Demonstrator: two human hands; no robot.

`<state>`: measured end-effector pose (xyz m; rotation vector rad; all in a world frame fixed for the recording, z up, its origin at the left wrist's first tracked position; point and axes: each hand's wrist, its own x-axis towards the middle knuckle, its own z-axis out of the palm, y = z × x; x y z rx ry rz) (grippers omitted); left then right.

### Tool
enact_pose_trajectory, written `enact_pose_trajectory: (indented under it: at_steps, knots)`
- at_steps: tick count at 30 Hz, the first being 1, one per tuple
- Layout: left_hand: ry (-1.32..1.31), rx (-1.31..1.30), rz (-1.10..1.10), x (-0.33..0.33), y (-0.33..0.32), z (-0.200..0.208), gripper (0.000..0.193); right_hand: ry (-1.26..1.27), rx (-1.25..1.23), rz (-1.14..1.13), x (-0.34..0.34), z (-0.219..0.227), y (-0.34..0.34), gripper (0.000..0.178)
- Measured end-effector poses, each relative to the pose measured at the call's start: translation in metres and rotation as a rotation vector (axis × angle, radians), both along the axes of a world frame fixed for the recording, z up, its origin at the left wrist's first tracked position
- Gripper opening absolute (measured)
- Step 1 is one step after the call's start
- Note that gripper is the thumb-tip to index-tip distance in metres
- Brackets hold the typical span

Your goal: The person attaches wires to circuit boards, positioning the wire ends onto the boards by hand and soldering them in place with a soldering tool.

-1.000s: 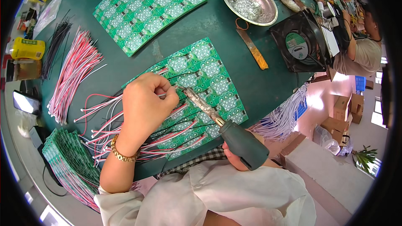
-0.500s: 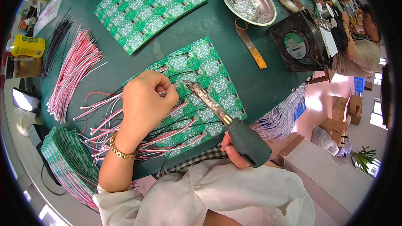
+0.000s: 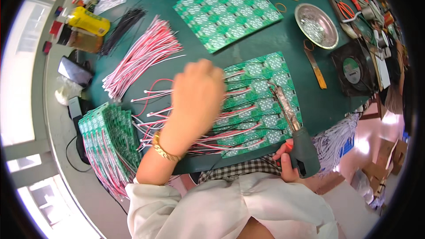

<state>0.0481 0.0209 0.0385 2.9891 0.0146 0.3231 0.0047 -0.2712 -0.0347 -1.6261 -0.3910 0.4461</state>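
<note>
My left hand [image 3: 197, 93], a gold bracelet on its wrist, hovers by the left edge of a green circuit board panel [image 3: 276, 68]. Motion smears its curled fingers, and whatever they might hold is hidden. Red, white and black wires [image 3: 239, 114] lie in rows across the panel, their loose ends running out to the left beneath my forearm. My right hand [image 3: 288, 163] is closed around the dark green handle of a soldering iron [image 3: 305, 152]. The iron's worn metal tip points up and left over the right part of the panel.
Bundles of red-and-white wires [image 3: 144, 57] and black wires [image 3: 124, 28] lie left. Stacked wired boards [image 3: 108, 137] stand at the near left. Further off are more panels [image 3: 226, 11], a metal bowl [image 3: 316, 26], a flat blade [image 3: 315, 68] and a black fan [image 3: 356, 68].
The view has swung, so the table appears shifted right. My left hand has moved off the wires on the panel toward its far left edge. My right hand keeps the soldering iron over the panel.
</note>
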Motion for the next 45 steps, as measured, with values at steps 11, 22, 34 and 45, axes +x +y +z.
enact_pose_trajectory:
  at_steps: [11,22,34,45]
  knots:
    - [0.223,0.367,0.817,-0.066,0.143,-0.026,0.012,-0.104,0.082,0.024,-0.001,-0.009,0.005,0.034]
    - [0.195,0.265,0.939,-0.059,0.142,-0.015,0.014,-0.073,0.163,-0.024,-0.004,-0.023,0.000,0.038]
    - [0.220,0.402,0.933,-0.072,0.148,-0.020,0.011,-0.129,0.094,0.010,-0.003,-0.016,0.003,0.032]
    - [0.262,0.423,0.921,-0.069,0.138,-0.015,0.007,-0.225,0.115,0.035,-0.001,-0.012,0.006,0.033]
